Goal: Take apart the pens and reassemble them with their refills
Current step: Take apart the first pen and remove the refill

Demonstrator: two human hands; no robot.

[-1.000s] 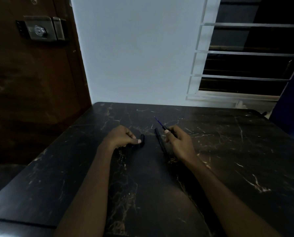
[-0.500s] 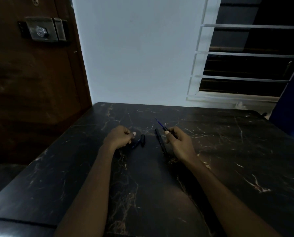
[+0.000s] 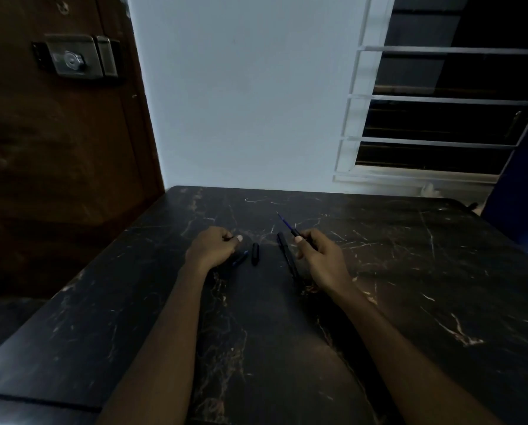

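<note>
On the dark marble table (image 3: 410,271) my right hand (image 3: 322,257) pinches a thin blue refill with a black tip section (image 3: 288,226), pointing up and to the far left. Just left of that hand a long black pen barrel (image 3: 287,256) lies on the table. A short black cap (image 3: 255,254) lies between my hands. Beside it a black and blue pen piece (image 3: 240,259) rests against the edge of my left hand (image 3: 210,246). The left hand's fingers are curled in, the thumb pointing right, with nothing clearly in its grip.
A brown wooden door with a metal lock (image 3: 72,61) stands to the left of the table. Behind the table are a white wall and a barred window (image 3: 440,118). The room is dim.
My left hand has let go of the short black pieces and drawn back a little to the left; they now lie on the table. My right hand holds the refill still.
</note>
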